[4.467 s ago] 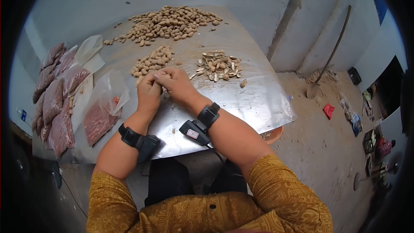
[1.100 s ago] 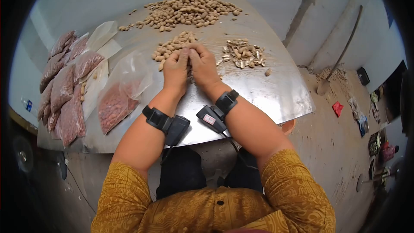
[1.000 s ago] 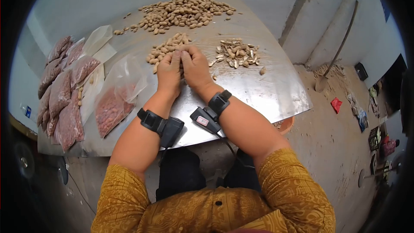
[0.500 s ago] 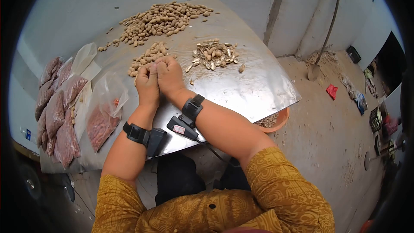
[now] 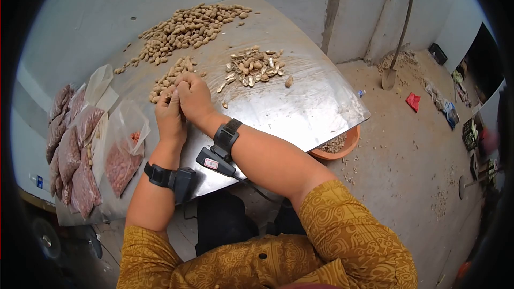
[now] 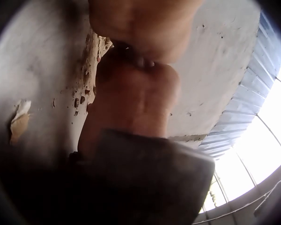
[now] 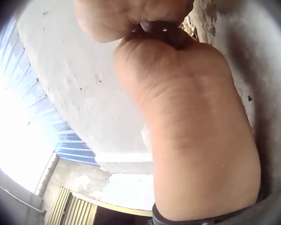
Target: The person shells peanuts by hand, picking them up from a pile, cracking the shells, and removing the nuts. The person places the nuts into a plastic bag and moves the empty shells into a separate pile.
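My left hand [image 5: 171,119] and right hand [image 5: 195,100] meet over the metal table, thumbs and fingertips together beside a small heap of unshelled peanuts [image 5: 175,74]. The left fingers and thumb pinch a peanut, mostly hidden; a dark bit of it shows between them. Curled right fingers work on it from the other side. Both wrist views show the left hand [image 6: 131,101] and right hand [image 7: 187,108] close together, with fingertips out of sight. To their right lies a pile of split peanut shells [image 5: 256,66]. An unsealed clear bag of reddish peanut kernels [image 5: 120,166] stands left.
A large mound of unshelled peanuts [image 5: 187,29] covers the table's back. Filled bags of kernels [image 5: 69,152] are stacked at the left edge. Below the right edge is an orange basin [image 5: 353,140] with shells. A shovel [image 5: 390,79] leans against the wall.
The head view has turned right, so the table and hands sit further left in it. The hands stay together, and the right hand now lies slightly higher than the left.
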Tool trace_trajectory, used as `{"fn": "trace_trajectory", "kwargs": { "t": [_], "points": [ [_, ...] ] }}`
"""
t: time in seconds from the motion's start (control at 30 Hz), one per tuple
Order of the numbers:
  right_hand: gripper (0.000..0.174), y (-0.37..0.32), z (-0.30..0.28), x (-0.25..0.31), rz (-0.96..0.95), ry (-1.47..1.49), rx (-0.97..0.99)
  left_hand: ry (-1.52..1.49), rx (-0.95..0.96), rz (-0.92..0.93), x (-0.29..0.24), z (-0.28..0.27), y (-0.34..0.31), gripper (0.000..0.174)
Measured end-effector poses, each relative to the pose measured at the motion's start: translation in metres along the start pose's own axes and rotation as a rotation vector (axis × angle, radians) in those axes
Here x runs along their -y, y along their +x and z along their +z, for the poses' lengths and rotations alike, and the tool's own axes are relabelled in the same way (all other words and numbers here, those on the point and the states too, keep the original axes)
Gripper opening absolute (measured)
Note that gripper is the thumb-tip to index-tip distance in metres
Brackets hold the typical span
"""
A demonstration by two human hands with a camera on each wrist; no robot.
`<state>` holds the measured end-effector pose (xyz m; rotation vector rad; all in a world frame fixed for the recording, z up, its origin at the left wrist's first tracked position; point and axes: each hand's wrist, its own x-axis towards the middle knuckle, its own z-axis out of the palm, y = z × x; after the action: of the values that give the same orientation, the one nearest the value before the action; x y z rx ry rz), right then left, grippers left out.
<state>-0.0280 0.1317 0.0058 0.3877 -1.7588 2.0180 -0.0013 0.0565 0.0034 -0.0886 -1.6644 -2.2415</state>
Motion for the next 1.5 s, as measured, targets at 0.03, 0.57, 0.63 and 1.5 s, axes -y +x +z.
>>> {"fn": "trace_trajectory", "kwargs": {
  "t": [0.03,0.57,0.63,1.5],
  "points": [
    [0.016,0.000,-0.001,0.000,0.020,0.028,0.030,-0.063,0.004,-0.066,-0.002,-0.002,0.000,0.014],
    [0.018,-0.001,-0.010,0.015,-0.136,-0.068,0.358,-0.500,0.091,-0.432,-0.013,-0.031,0.008,0.010],
    [0.018,-0.001,-0.013,0.017,-0.113,-0.062,0.421,-0.509,0.058,-0.450,-0.016,-0.032,0.009,0.008],
    [0.011,0.007,-0.018,0.016,0.560,0.860,0.310,0.129,0.043,0.156,-0.016,-0.004,-0.002,0.012]
  ]
}}
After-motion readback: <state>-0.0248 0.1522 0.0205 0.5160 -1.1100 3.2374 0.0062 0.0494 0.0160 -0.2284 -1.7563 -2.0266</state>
